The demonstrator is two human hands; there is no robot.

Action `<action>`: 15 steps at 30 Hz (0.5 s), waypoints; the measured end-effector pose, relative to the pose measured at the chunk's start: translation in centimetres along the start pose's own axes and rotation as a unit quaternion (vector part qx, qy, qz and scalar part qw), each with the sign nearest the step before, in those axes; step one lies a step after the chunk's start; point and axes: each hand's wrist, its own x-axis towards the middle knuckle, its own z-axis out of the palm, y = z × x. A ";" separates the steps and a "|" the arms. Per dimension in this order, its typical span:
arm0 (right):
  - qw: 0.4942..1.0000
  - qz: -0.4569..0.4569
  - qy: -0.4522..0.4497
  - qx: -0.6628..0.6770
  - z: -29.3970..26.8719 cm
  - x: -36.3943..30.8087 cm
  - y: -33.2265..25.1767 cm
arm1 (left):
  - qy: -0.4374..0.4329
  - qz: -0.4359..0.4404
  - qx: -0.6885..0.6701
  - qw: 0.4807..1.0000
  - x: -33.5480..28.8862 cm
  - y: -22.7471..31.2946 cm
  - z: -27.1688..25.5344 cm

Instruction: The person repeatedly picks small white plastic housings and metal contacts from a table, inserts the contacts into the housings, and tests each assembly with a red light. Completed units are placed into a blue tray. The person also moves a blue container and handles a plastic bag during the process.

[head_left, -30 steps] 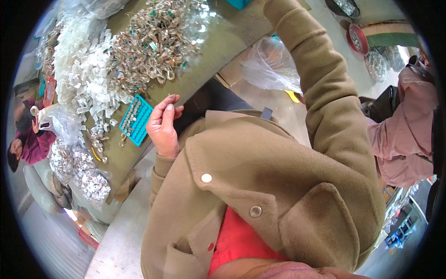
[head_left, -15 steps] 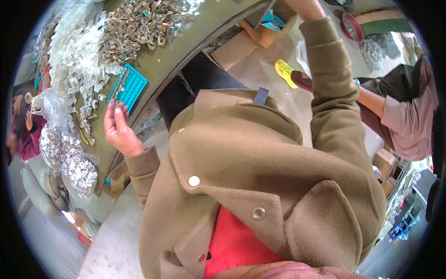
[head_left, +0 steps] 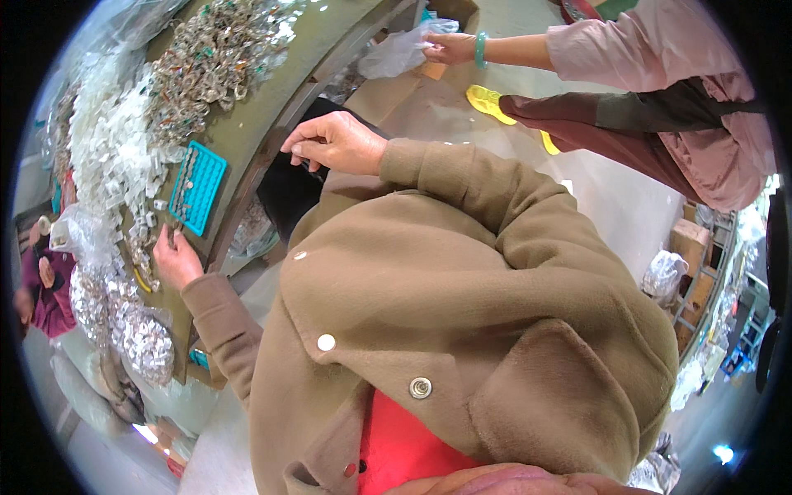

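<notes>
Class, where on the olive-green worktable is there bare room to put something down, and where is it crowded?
Bare olive-green worktable lies between the teal rectangular tray and the brownish ring heap. Left of the tray, white plastic pieces crowd it, beside the left hand.

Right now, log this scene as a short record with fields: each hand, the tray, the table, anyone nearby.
left hand: rests on the table by the tray's near end
right hand: raised at the table edge, fingers curled; whether it holds anything cannot be told
teal tray: flat on the table
table: olive top, heaps of small clear and metallic parts
co-worker's hand: grips a clear plastic bag
</notes>
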 end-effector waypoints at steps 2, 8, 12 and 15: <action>1.000 0.001 -0.025 -0.012 0.3 -0.2 0.3 | -0.007 -0.030 -0.018 0.999 0.3 -0.4 0.3; 0.998 0.015 -0.053 -0.005 0.1 -0.6 2.1 | -0.037 -0.120 -0.148 0.981 1.5 -3.4 1.3; 0.998 0.021 -0.051 0.017 -0.3 -1.2 2.5 | -0.089 -0.161 -0.276 0.943 1.8 -5.3 1.6; 0.998 0.016 -0.053 0.019 -0.3 -1.2 3.1 | -0.142 -0.293 -0.462 0.825 1.8 -5.4 0.6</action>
